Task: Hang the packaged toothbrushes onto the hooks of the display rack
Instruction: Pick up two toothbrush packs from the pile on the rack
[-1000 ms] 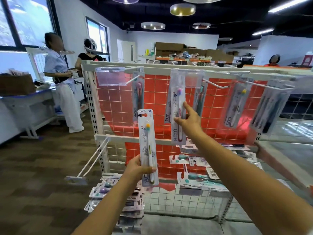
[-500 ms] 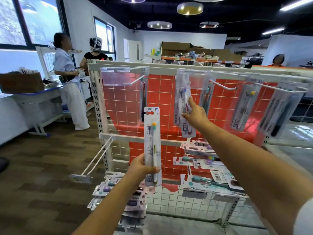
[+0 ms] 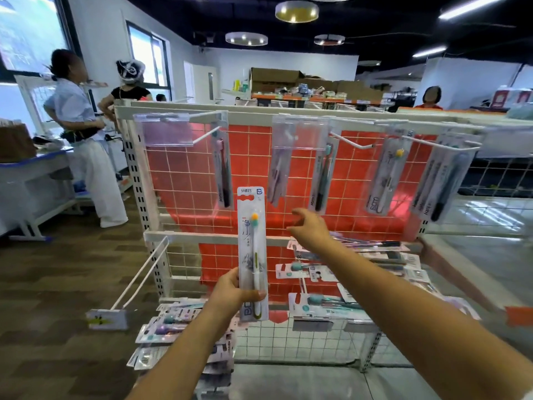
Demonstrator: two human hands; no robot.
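Below the hung pack [image 3: 278, 171], right hand [image 3: 310, 229] withdrawn, released

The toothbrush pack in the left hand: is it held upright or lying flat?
Upright. The left hand grips the toothbrush pack near its bottom edge, and its hang hole end points up, in front of the display rack.

bright indoor | ceiling lamps [image 3: 296, 11] and windows [image 3: 147, 57] | glare on red panel [image 3: 402, 199] | edges bowed | soft blur
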